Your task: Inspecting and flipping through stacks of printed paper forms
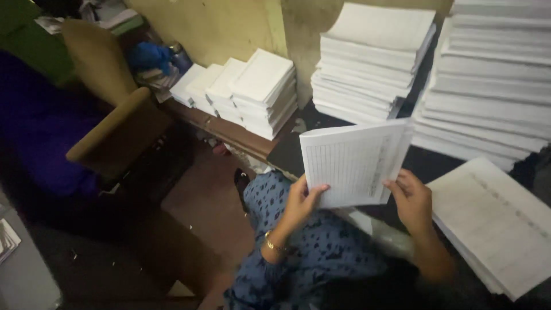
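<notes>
I hold a thin bundle of ruled white sheets (350, 163) upright in front of me, above my lap. My left hand (301, 202) grips its lower left corner, thumb on the front; a gold bangle sits on that wrist. My right hand (408, 198) pinches the lower right edge. Both hands are closed on the paper. My blue patterned clothing (310, 252) fills the space below.
Tall stacks of white printed sheets stand at the back right (488, 80) and centre (370, 63), with smaller piles (241, 89) on a low wooden ledge. A flat pile (496, 224) lies at my right. A tan armchair (109, 115) stands left.
</notes>
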